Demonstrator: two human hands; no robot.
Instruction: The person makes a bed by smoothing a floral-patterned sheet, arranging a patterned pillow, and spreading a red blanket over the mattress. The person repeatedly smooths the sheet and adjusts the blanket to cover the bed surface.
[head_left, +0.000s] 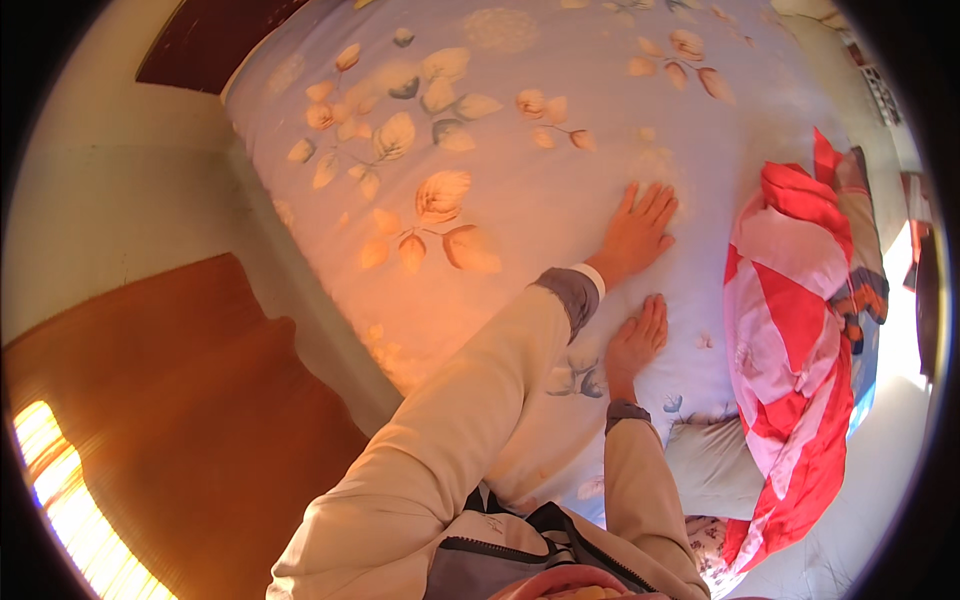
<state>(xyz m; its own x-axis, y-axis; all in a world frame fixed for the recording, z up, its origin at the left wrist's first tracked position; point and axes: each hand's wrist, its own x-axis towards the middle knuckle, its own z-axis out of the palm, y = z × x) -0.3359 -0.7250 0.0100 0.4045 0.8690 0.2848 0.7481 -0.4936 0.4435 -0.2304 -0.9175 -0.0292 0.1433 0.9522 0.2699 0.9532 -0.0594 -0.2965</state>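
Both hands rest flat on a pale lilac bedsheet (555, 187) printed with orange and grey leaves and flowers. My left hand (636, 234) reaches farther out, palm down, its fingers slightly spread and a white band at the wrist. Closer to my body, my right hand (637, 339) presses on the sheet with its fingers close together and extended. Neither holds anything. Around them the sheet looks mostly smooth, with faint creases. To the right of the hands lies a bunched red and pink cloth (795, 307) along the bed's side.
A grey fabric piece (716, 465) shows beneath the red cloth's near end. Brown ribbed material (180, 420) covers the lower left, with bright sunlight on its edge. A dark maroon panel (217, 41) stands at the upper left, beside a pale surface (127, 195).
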